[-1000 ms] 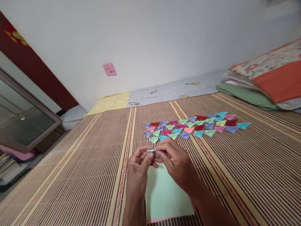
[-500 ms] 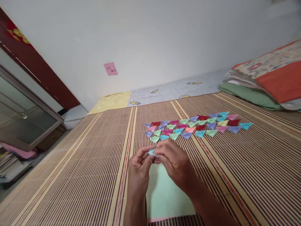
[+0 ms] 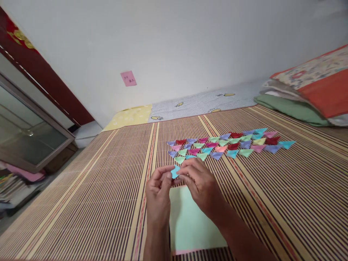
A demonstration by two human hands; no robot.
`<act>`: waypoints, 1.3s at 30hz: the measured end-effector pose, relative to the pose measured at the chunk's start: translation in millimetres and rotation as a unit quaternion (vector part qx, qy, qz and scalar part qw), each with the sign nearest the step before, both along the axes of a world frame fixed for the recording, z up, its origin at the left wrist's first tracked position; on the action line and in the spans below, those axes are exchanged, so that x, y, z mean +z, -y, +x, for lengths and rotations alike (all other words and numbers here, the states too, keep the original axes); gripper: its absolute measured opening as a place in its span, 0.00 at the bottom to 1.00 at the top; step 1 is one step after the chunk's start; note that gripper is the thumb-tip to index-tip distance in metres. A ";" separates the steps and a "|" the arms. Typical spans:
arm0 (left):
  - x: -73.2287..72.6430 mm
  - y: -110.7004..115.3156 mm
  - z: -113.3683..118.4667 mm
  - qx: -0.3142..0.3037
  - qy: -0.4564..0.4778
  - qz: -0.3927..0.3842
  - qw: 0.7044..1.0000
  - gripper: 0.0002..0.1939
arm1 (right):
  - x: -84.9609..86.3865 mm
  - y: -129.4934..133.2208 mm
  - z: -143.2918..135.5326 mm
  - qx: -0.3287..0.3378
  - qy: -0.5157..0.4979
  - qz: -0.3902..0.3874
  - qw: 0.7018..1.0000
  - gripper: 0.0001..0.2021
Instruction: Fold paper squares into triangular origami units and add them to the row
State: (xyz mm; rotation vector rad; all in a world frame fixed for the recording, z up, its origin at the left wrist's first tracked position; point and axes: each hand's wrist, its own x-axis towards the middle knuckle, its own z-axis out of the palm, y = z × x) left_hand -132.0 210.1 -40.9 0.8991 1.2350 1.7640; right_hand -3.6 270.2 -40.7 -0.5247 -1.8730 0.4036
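Observation:
Between my two hands is a small piece of light-blue folded paper (image 3: 174, 172), held above the mat. My left hand (image 3: 160, 188) pinches its left side between thumb and fingers. On the right side, the fingertips of my right hand (image 3: 201, 185) close on the same paper, partly covering it. Below the hands lies a pale green sheet of paper (image 3: 194, 224), with a thin pink edge showing along its near side. Just beyond my hands, several rows of small folded paper triangles (image 3: 216, 155) in blue, green, red, pink, purple and yellow rest on the mat.
A striped mat (image 3: 108, 188) covers the bed. Stacked pillows and folded bedding (image 3: 323, 90) sit at the far right. Checked cloth (image 3: 190, 106) runs along the wall, where a pink note (image 3: 128, 78) is stuck. A glass-fronted cabinet (image 3: 29, 123) stands left.
More of the blue paper shows between my fingertips, and its visible face is turned more toward me. My hands have drawn slightly apart. The view has shifted a little.

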 end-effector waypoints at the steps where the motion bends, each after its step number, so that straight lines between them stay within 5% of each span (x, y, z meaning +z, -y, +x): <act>1: -0.5 -0.2 1.3 0.004 -0.003 0.003 1.000 0.11 | -0.2 0.1 0.4 0.004 0.005 -0.012 1.000 0.08; 9: 0.3 -1.3 8.5 0.002 -0.049 0.012 0.999 0.09 | -1.5 0.3 1.5 0.023 -0.011 -0.109 0.994 0.08; 21: 1.2 -2.4 -2.9 -0.007 0.041 0.027 0.999 0.09 | -0.4 0.7 -0.2 0.063 -0.022 -0.054 0.996 0.10; 29: 2.6 -3.3 2.7 -0.001 -0.014 0.012 1.000 0.12 | 3.3 -1.9 6.7 0.087 -0.050 -0.235 0.967 0.06; 39: 4.6 -2.6 2.9 0.016 -0.066 -0.002 0.998 0.08 | 1.1 0.2 5.9 0.044 -0.058 -0.197 0.978 0.07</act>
